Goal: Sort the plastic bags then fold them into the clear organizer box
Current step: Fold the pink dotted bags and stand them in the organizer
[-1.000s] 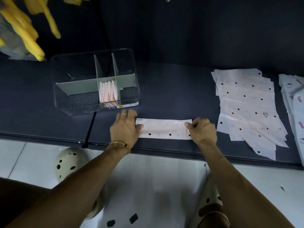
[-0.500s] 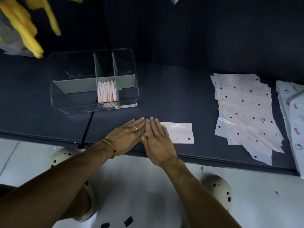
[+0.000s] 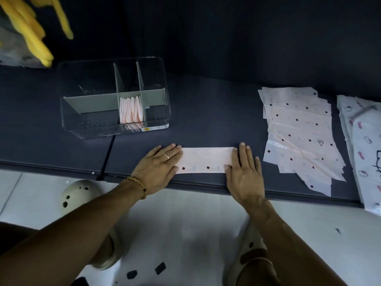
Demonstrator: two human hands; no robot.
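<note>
Both hands have slid apart since half a second ago, when they lay side by side over the left end of the strip; now each sits at its own end. Left hand (image 3: 159, 165) lies flat on the left end of the folded bag (image 3: 204, 160), fingers (image 3: 172, 150) straight and together, a ring on one of them and a bead bracelet (image 3: 139, 185) at the wrist. Right hand (image 3: 245, 172) presses the right end the same way, fingers straight and slightly spread, gripping nothing. Between them the bag is a long pale strip with dark dots along its near edge, lying flat on the dark table (image 3: 206, 112) close to the near edge.

At about 10 o'clock from the strip stands the clear organizer box (image 3: 115, 98) with grey dividers; a row of folded pinkish bags (image 3: 132, 110) stands upright in its near middle compartment. At 3 o'clock, just beside the right hand, a fanned pile of dotted bags (image 3: 299, 131) lies flat, and beyond it at the table's right edge a second pile (image 3: 365, 149) with what look like cartoon prints, though blurred. Something yellow (image 3: 31, 32) hangs at the upper left. Below the table, pale perforated clogs (image 3: 78, 195) show on the floor
</note>
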